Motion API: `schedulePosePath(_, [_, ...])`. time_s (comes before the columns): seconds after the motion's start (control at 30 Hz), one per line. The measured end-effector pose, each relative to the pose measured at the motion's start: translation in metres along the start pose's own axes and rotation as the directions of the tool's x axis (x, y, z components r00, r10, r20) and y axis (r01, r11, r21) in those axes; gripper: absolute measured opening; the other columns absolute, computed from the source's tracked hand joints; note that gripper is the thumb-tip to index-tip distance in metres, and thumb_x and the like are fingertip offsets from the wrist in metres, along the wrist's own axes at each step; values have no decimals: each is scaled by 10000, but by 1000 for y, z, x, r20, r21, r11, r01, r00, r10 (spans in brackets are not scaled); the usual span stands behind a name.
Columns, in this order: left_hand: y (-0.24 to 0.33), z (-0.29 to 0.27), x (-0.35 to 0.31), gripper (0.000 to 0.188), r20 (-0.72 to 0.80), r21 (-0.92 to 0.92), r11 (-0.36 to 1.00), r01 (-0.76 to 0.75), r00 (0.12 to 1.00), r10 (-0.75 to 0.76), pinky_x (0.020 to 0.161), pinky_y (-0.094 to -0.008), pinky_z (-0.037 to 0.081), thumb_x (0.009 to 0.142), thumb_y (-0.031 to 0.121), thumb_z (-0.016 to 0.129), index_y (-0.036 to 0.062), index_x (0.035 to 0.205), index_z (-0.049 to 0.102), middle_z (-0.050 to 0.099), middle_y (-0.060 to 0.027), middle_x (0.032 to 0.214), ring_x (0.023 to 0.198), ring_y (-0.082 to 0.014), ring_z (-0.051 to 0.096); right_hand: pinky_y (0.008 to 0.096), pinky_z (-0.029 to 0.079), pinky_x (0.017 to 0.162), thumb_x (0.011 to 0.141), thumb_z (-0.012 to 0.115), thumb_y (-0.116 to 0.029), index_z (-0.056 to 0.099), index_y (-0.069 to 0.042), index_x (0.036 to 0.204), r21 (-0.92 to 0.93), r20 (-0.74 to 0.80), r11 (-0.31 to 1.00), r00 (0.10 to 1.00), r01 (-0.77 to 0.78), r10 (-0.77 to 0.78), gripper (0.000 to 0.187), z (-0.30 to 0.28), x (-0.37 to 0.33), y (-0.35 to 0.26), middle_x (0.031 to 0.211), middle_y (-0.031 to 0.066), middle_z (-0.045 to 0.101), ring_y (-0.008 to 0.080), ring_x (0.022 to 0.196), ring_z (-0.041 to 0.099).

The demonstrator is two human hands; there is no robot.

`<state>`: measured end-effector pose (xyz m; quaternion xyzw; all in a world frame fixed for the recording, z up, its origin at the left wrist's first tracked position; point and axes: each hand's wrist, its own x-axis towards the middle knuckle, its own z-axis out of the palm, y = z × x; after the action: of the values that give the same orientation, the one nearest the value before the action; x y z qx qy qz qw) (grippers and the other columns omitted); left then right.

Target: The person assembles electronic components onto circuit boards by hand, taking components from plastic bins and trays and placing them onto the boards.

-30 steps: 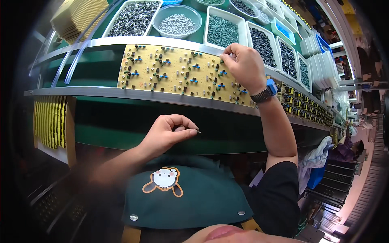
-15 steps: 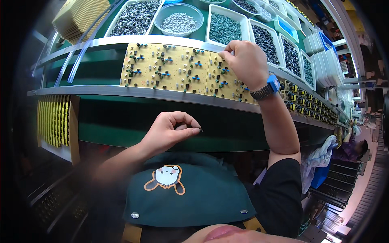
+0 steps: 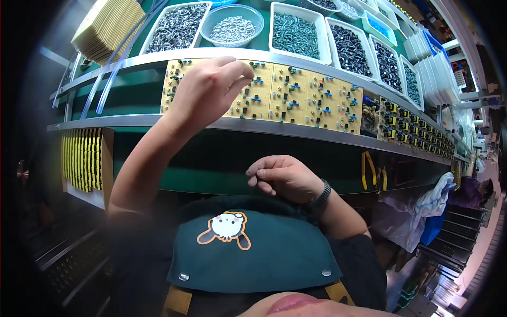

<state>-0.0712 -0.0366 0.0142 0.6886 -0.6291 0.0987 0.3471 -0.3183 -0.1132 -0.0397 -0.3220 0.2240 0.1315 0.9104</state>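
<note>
Over the left part of the yellow circuit boards [image 3: 296, 98] is my left hand [image 3: 206, 92], its thumb and forefinger pinched together. Whatever sits between those fingertips is hidden or too small to name. The boards carry small black, blue, green and silver components and lie side by side on a metal-railed track. Lower down, in front of the near rail [image 3: 253, 125], my right hand [image 3: 285, 177] is closed, with thumb and fingertips drawn together. I cannot make out anything in it. A dark watch band [image 3: 321, 196] circles that wrist.
Beyond the track stand white trays of green parts [image 3: 296, 36], dark parts [image 3: 348, 50] and silver-black parts [image 3: 177, 27], and a clear bowl [image 3: 232, 26]. Yellow-handled pliers [image 3: 368, 170] lie right. Boards with black-yellow components [image 3: 412, 127] continue rightward; stacked yellow boards [image 3: 82, 158] stand left.
My left hand has risen from in front of the rail to above the boards. My right hand has come down from the boards toward me. The view has shifted slightly.
</note>
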Motion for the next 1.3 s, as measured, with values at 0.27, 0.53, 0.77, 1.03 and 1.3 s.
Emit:
schedulePosePath(0.27, [-14, 1, 20, 12, 199, 65, 996, -60, 979, 46, 633, -352, 491, 907, 60, 717, 50, 902, 712, 680, -46, 845, 659, -216, 607, 214, 475, 573, 1037, 629, -80, 668, 38, 1148, 114, 83, 992, 994, 58, -67, 167, -13, -15, 11, 948, 159, 746, 120, 639, 595])
schedulePosePath(0.53, [-22, -6, 26, 32, 299, 44, 988, -149, 946, 129, 638, -313, 479, 917, 70, 723, 85, 945, 714, 680, -13, 921, 678, -170, 595, 193, 479, 585, 1005, 683, -62, 701, 34, 1105, -43, 12, 995, 996, 91, -91, 140, -12, -12, 19, 944, 146, 752, 113, 646, 609])
schedulePosePath(0.77, [-30, -3, 27, 23, 305, -20, 987, -158, 939, 156, 633, -307, 476, 924, 77, 722, 86, 939, 707, 663, -8, 911, 680, -167, 594, 172, 469, 594, 986, 703, -46, 693, 30, 1085, -82, -42, 991, 994, 102, -105, 125, -3, -21, 1, 940, 136, 750, 102, 676, 621])
schedulePosePath(1.03, [-26, -5, 31, 66, 317, -5, 984, -180, 933, 172, 676, -386, 530, 930, 64, 693, 46, 872, 717, 640, -75, 859, 711, -281, 641, 166, 443, 589, 982, 700, -45, 694, 41, 1061, -161, -77, 976, 984, 149, -163, 117, 9, -32, -37, 884, 91, 719, 81, 673, 581])
schedulePosePath(1.3, [-3, -13, 11, 83, 374, -471, 810, 349, 911, -175, 555, -259, 392, 984, 132, 709, 56, 988, 675, 602, -7, 825, 618, -123, 510, 189, 362, 545, 964, 695, -33, 705, -2, 1019, -562, -122, 735, 840, 381, -529, 64, 19, -22, -74, 790, 2, 625, 52, 616, 454])
